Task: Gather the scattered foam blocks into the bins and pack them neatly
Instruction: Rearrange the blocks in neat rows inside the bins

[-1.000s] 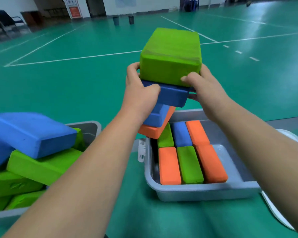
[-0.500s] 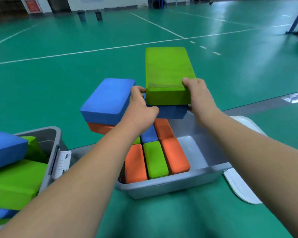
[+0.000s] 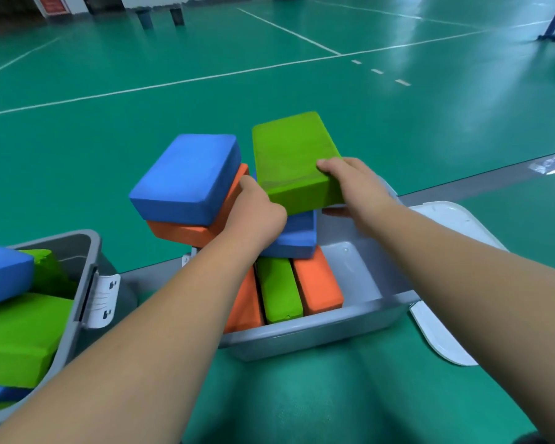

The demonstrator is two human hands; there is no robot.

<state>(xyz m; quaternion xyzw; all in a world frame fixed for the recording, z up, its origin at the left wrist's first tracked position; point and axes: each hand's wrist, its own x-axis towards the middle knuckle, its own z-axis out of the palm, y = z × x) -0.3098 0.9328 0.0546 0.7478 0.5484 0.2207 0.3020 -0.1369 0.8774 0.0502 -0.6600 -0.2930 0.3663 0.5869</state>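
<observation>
Gripping the green block (image 3: pixel 297 161) over the grey bin (image 3: pixel 359 318), our right hand (image 3: pixel 358 187) curls closed on its near corner; our left hand (image 3: pixel 257 216) hides its own fingers, so we cannot tell its grasp. Beneath sits a half-covered blue block (image 3: pixel 297 235); left of the bin, a blue-on-orange pair (image 3: pixel 189 177) tilts.

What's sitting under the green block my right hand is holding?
Directly beneath the green block is a blue block, above the gray bin with upright orange and green blocks. The left hand hides part of it.
</observation>
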